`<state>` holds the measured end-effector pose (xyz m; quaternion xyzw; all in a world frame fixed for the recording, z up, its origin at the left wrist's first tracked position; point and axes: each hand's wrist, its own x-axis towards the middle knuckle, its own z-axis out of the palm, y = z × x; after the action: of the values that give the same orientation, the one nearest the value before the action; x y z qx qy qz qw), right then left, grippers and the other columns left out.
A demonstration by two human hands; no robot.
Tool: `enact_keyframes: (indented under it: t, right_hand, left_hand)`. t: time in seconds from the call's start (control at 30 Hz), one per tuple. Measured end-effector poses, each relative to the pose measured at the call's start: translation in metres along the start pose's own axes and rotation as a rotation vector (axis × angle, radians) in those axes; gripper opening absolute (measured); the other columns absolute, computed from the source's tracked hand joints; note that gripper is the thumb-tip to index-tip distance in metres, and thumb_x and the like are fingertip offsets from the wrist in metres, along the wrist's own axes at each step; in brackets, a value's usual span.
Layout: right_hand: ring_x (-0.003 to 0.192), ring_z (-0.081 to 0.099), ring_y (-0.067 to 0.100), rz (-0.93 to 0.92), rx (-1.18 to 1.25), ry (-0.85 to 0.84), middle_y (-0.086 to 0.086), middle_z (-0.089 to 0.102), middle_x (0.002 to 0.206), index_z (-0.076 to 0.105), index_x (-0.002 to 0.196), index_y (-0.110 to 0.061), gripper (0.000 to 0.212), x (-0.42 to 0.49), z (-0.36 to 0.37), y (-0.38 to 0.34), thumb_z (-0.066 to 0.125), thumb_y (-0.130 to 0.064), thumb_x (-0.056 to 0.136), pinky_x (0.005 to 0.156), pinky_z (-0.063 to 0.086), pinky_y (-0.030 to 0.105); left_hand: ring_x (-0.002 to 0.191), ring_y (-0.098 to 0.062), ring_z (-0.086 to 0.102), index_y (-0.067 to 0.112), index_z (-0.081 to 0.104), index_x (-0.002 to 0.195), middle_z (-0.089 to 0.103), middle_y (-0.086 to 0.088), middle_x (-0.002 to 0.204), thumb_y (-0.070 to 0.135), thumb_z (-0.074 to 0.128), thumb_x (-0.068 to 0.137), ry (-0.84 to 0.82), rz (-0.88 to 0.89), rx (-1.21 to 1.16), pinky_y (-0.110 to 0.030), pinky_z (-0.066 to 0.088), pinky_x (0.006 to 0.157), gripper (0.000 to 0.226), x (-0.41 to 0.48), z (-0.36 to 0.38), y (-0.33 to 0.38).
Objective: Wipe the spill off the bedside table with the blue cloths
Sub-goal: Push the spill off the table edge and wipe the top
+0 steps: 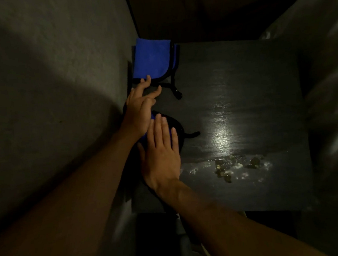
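Note:
A dark bedside table (242, 84) fills the middle of the view. A folded blue cloth (152, 60) with black trim lies at its far left corner. My left hand (140, 107) stretches toward it with straight fingers, the fingertips touching the cloth's near edge. A second blue cloth (178, 134) lies nearer, mostly hidden under my right hand (161, 153), which rests flat on it with straight fingers. The spill (234, 166), wet patches with small crumbs, sits near the table's front edge to the right of my right hand.
A grey bed or mattress surface (48, 87) borders the table on the left. Pale fabric (326, 73) rises along the right side. Beyond the table's far edge is a dark gap. A bright glare lies on the tabletop's middle.

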<state>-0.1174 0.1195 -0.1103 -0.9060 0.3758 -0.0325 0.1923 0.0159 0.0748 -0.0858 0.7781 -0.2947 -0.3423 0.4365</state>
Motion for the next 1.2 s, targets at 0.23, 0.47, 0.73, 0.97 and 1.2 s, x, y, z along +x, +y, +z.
enact_keyframes:
  t: [0.23, 0.47, 0.73, 0.97, 1.2]
  right_hand:
    - [0.157, 0.007, 0.023, -0.441, -0.009, -0.134, 0.008, 0.025, 0.167, 0.032, 0.157, -0.009, 0.063, -0.002, -0.01, 0.024, 0.034, -0.047, 0.106, 0.127, 0.003, 0.041]
    - [0.152, 0.028, 0.026, -0.861, 0.032, -0.205, 0.01, 0.041, 0.159, 0.044, 0.152, -0.008, 0.059, 0.005, -0.015, 0.049, 0.034, -0.042, 0.104, 0.127, 0.01, 0.042]
    - [0.137, 0.051, 0.032, -1.071, 0.183, -0.315, 0.017, 0.061, 0.141, 0.069, 0.125, -0.003, 0.047, 0.017, -0.034, 0.068, 0.037, -0.03, 0.103, 0.118, 0.031, 0.047]
    - [0.12, 0.057, 0.043, -0.524, 0.164, -0.013, 0.025, 0.066, 0.121, 0.067, 0.117, 0.006, 0.042, -0.015, -0.013, 0.019, 0.054, -0.024, 0.091, 0.114, 0.036, 0.053]
    - [0.146, 0.037, 0.032, -0.361, 0.085, -0.123, 0.013, 0.053, 0.15, 0.053, 0.145, -0.005, 0.056, -0.023, -0.004, 0.006, 0.04, -0.044, 0.106, 0.127, 0.011, 0.044]
  left_hand:
    - [0.146, -0.008, 0.017, 0.041, 0.056, 0.118, 0.029, 0.013, 0.154, 0.024, 0.029, 0.085, -0.029, -0.01, 0.039, -0.044, 0.012, 0.121, 0.045, 0.002, -0.003, 0.003]
    - [0.149, -0.023, 0.012, 0.02, 0.051, 0.138, 0.02, -0.004, 0.16, 0.022, 0.031, 0.097, -0.076, 0.091, 0.33, -0.049, 0.015, 0.12, 0.045, 0.009, -0.007, -0.012]
    - [0.149, -0.024, 0.013, 0.022, 0.052, 0.136, 0.021, -0.004, 0.16, 0.036, 0.025, 0.092, -0.029, 0.176, 0.437, -0.056, 0.016, 0.117, 0.054, 0.009, -0.001, -0.021]
    - [0.15, -0.025, 0.004, 0.019, 0.036, 0.145, 0.007, -0.008, 0.163, 0.032, 0.043, 0.094, -0.001, 0.157, 0.862, -0.055, 0.009, 0.119, 0.054, 0.01, 0.008, -0.017]
    - [0.149, -0.019, -0.008, 0.023, 0.026, 0.148, -0.007, -0.001, 0.163, 0.035, 0.053, 0.091, -0.014, 0.158, 0.883, -0.05, 0.0, 0.12, 0.065, 0.007, 0.008, -0.016]
